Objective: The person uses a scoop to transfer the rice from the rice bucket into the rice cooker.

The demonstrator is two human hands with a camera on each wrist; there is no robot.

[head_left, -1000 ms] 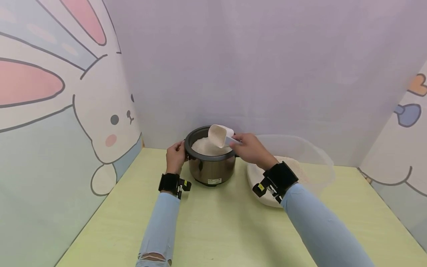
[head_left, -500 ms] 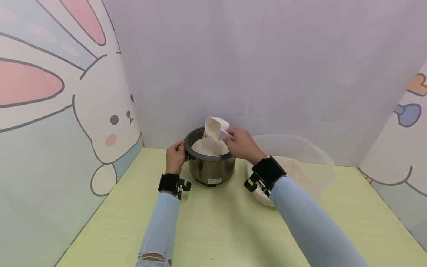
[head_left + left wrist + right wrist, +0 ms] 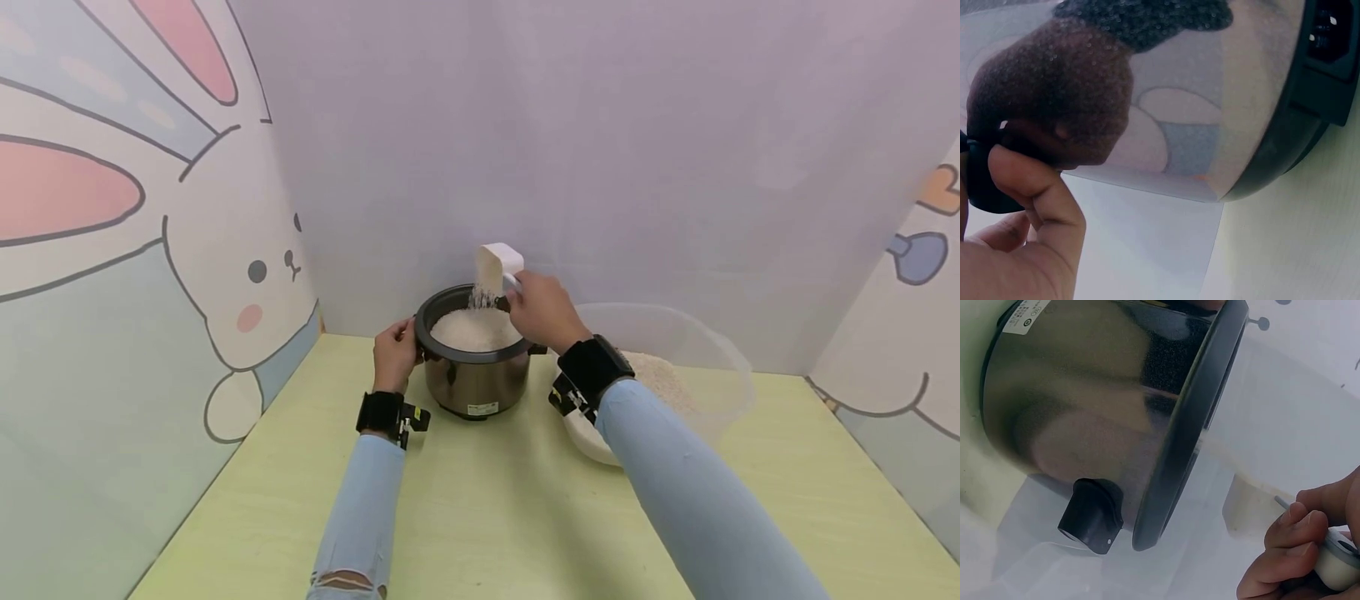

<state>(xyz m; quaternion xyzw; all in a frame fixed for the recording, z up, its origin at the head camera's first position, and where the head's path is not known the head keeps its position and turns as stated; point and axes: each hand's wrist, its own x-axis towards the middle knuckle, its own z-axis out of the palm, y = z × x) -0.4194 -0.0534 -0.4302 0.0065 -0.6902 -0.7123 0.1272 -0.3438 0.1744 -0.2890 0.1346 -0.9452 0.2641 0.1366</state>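
Observation:
A dark, shiny rice cooker [image 3: 474, 385] without a lid stands upright near the back wall, with white rice [image 3: 467, 332] inside. My left hand [image 3: 393, 357] pinches its left side handle [image 3: 990, 181] between thumb and fingers. Above the cooker's right part, my right hand [image 3: 549, 312] grips the handle of a white scoop [image 3: 507, 257]. The scoop is tilted to the left, and grains fall from its mouth into the cooker. In the right wrist view the scoop looks pale and blurred beyond the cooker's rim [image 3: 1175, 450].
To the right, a translucent tub [image 3: 738, 375] holds more rice [image 3: 660, 379]; my right forearm partly covers it. The cooker's right handle [image 3: 1092, 515] juts out toward the tub. A wall with rabbit drawings [image 3: 225, 275] borders the table [image 3: 480, 517] on the left.
My right hand has moved up with the scoop, which has tipped further. Rice now pours in a wider stream into the cooker. The left hand keeps its place on the handle.

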